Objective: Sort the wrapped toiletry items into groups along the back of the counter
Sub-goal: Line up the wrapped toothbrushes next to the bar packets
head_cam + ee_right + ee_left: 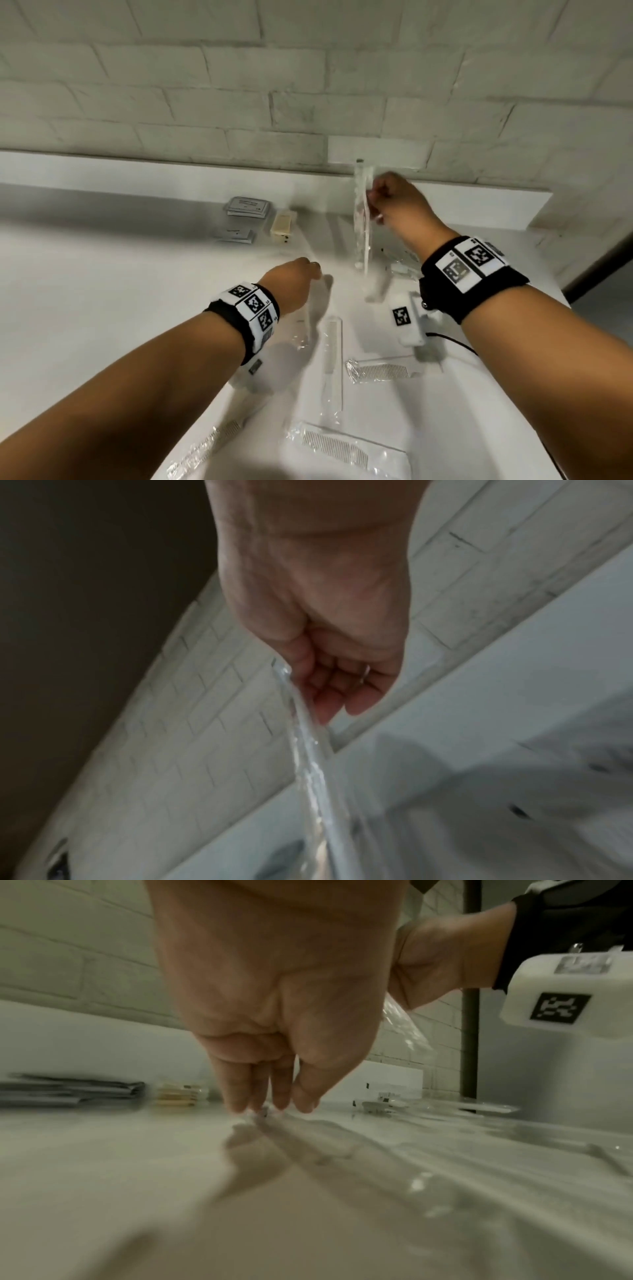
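My right hand [376,198] is raised near the back ledge and pinches a long clear-wrapped toothbrush [362,226], which hangs down above the counter. The right wrist view shows the wrapper [310,753] running between thumb and curled fingers [329,696]. My left hand [312,270] reaches down at mid-counter. Its fingertips [240,1104] and thumb meet on the end of a blurred long clear-wrapped item [310,318] [342,1150] lying on the white counter [102,291]. Grey sachets [247,206] and yellowish soap bars [283,224] are grouped at the back.
Several wrapped combs lie near the front: one upright [333,359], one crosswise [383,371], two more at the front edge [346,445] [212,442]. Clear-wrapped items [400,263] sit under my right wrist. A white brick wall rises behind the ledge [137,171].
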The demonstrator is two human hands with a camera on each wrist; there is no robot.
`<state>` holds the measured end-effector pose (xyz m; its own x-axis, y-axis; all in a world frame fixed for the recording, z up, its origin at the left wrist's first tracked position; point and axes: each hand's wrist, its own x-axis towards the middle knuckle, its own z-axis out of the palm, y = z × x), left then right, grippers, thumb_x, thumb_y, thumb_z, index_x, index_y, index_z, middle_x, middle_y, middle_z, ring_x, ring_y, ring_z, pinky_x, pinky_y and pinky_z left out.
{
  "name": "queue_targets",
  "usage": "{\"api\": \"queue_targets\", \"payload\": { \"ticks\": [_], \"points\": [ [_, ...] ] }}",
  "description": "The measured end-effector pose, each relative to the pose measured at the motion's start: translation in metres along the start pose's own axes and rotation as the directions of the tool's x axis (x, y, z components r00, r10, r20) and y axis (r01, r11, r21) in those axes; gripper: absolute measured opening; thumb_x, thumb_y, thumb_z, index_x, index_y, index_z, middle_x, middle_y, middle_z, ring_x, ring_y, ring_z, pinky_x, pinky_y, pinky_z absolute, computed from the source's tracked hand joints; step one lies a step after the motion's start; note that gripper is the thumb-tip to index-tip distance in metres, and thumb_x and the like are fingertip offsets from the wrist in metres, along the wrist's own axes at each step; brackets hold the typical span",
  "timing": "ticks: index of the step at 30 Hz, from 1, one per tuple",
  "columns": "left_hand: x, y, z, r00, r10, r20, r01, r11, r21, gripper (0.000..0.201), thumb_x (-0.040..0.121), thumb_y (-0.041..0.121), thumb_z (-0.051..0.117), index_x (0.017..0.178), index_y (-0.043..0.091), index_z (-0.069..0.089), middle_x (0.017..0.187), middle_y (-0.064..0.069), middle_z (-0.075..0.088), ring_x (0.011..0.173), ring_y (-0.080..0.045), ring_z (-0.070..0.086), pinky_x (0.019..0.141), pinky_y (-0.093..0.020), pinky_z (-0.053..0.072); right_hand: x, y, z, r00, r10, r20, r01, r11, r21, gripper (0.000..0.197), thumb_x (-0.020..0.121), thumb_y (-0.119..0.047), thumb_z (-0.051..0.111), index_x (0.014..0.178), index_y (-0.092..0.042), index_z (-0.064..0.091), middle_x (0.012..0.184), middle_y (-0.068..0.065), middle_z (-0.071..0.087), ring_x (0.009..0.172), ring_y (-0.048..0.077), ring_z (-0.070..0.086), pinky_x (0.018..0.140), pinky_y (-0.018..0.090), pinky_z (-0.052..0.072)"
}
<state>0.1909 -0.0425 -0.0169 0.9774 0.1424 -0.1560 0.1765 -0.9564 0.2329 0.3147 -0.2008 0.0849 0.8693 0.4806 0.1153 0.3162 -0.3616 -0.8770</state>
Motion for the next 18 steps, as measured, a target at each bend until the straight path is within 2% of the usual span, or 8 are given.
{"api": "queue_targets", "payload": {
  "ticks": [2,4,6,8,10,12,15,18],
  "points": [
    [-0.002,0.012,0.006,0.998,-0.002,-0.065,-0.003,0.997,-0.071,0.041,0.089,0.005,0.048,0.128,0.019,0.051,0.134,-0.002,0.048,0.117,-0.024,0.054,0.096,-0.036,0.047,0.003,0.018,0.009,0.981,0.145,0.127,-0.126,0.981,-0.149,0.031,0.089,-0.003,0.046,0.064,-0.020,0.051,0.076,0.014,0.063,0.072,0.025,0.060,0.064,0.034,0.049],
    [-0.007,0.022,0.008,0.979,-0.110,-0.171,0.098,0.992,-0.077,0.037,0.090,0.016,0.051,0.126,0.014,0.049,0.128,-0.007,0.048,0.113,-0.029,0.053,0.089,-0.038,0.049,-0.002,0.040,0.014,0.928,0.297,0.227,-0.219,0.924,-0.314,0.027,0.090,-0.002,0.045,0.072,-0.018,0.055,0.086,0.017,0.062,0.078,0.025,0.059,0.075,0.037,0.054],
    [-0.013,0.025,0.007,0.949,-0.277,-0.152,0.275,0.961,-0.036,0.039,0.090,0.032,0.053,0.121,0.009,0.047,0.119,-0.011,0.052,0.107,-0.030,0.056,0.081,-0.037,0.048,-0.011,0.055,0.016,0.893,0.363,0.265,-0.219,0.866,-0.450,0.023,0.094,-0.005,0.042,0.107,-0.006,0.060,0.112,0.024,0.061,0.091,0.029,0.061,0.088,0.041,0.053],
    [-0.018,0.024,0.007,0.924,-0.378,-0.062,0.380,0.925,0.031,0.048,0.087,0.047,0.054,0.116,0.009,0.048,0.112,-0.009,0.058,0.101,-0.027,0.060,0.073,-0.033,0.045,-0.021,0.063,0.017,0.896,0.347,0.278,-0.136,0.809,-0.571,0.039,0.095,-0.009,0.043,0.133,-0.007,0.050,0.130,0.018,0.056,0.113,0.031,0.058,0.096,0.040,0.047],
    [-0.021,0.026,0.009,0.915,-0.402,-0.022,0.403,0.914,0.049,0.053,0.082,0.054,0.057,0.112,0.010,0.051,0.106,-0.006,0.061,0.095,-0.024,0.062,0.068,-0.030,0.043,-0.032,0.065,0.022,0.896,0.295,0.333,0.007,0.738,-0.674,0.038,0.093,-0.022,0.052,0.130,-0.012,0.054,0.129,0.010,0.059,0.120,0.028,0.055,0.099,0.036,0.043],
    [-0.020,0.030,0.012,0.910,-0.415,-0.016,0.416,0.909,0.031,0.052,0.081,0.050,0.060,0.113,0.010,0.052,0.108,-0.006,0.062,0.098,-0.024,0.062,0.070,-0.029,0.043,-0.041,0.066,0.028,0.892,0.266,0.366,0.111,0.657,-0.746,0.038,0.089,-0.036,0.058,0.118,-0.012,0.062,0.118,0.007,0.064,0.112,0.026,0.059,0.092,0.033,0.046],
    [-0.017,0.039,0.013,0.895,-0.444,-0.037,0.445,0.896,-0.002,0.034,0.088,0.033,0.056,0.111,0.008,0.053,0.113,-0.008,0.062,0.103,-0.026,0.061,0.071,-0.029,0.042,-0.048,0.061,0.034,0.887,0.313,0.340,0.089,0.607,-0.789,0.045,0.089,-0.048,0.057,0.107,-0.007,0.066,0.106,0.009,0.067,0.100,0.026,0.063,0.078,0.028,0.045],
    [-0.015,0.044,0.012,0.885,-0.461,-0.063,0.461,0.887,-0.010,0.024,0.089,0.013,0.046,0.111,0.006,0.053,0.113,-0.010,0.061,0.103,-0.028,0.061,0.072,-0.030,0.042,-0.051,0.056,0.042,0.891,0.339,0.303,0.028,0.625,-0.780,0.043,0.088,-0.050,0.058,0.091,-0.007,0.065,0.093,0.007,0.065,0.088,0.024,0.063,0.071,0.026,0.043]
  ]
}}
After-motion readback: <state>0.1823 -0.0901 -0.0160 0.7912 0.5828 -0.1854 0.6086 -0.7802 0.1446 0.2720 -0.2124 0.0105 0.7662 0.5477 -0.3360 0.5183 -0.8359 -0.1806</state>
